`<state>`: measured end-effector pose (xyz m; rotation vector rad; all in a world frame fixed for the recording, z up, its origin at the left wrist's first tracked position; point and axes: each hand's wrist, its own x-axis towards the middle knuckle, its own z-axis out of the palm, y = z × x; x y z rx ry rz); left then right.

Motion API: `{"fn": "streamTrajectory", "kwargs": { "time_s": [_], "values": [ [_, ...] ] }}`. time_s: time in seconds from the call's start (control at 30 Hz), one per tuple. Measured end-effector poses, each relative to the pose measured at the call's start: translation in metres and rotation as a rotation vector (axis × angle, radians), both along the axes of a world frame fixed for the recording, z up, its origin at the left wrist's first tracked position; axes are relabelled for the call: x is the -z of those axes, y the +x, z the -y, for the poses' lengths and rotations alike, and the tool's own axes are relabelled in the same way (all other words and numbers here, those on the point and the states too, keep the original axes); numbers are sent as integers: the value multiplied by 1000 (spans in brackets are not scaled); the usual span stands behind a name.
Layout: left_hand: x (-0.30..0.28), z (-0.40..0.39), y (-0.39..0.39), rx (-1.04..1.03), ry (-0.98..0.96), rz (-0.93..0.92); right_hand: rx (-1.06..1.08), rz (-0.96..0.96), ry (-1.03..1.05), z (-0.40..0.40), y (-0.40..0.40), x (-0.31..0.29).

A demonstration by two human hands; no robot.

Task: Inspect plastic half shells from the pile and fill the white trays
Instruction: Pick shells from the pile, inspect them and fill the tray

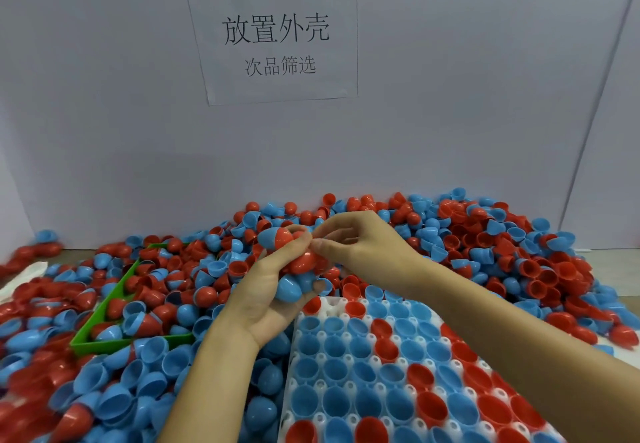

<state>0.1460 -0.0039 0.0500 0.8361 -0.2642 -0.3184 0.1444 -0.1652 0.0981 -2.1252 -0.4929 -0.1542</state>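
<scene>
Several red and blue plastic half shells (294,269) are clutched in the left hand (266,290) above the pile | one is pinched by right hand (356,245) fingers (325,233) | white moulded tray (381,383) lies below, mostly filled.

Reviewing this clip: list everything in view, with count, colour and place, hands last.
pile of half shells: too many to count, red and blue, across the table from left to right
white tray: one, white, front centre-right, most pockets holding red or blue shells
green tray: one, green, left of centre, shells inside
paper sign: one, white with black print, on the back wall
left hand: holds several red and blue shells, above the tray's far end
right hand: fingertips pinch at that handful
</scene>
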Motion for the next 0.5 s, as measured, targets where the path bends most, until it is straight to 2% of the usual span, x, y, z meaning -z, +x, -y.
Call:
{"fn": "streamTrajectory", "kwargs": {
  "time_s": [0.13,0.23,0.37,0.5],
  "values": [
    [2,3,1,-35,-14,-34,31,-138,113,-1,5,-1],
    [2,8,1,-49,29,-44,136,-161,102,-3,7,-1],
    [3,12,0,-52,53,-56,276,-41,-27,-4,10,-2],
    [3,16,-1,-44,15,-82,291,97,-136,-5,13,-3]
  ]
}}
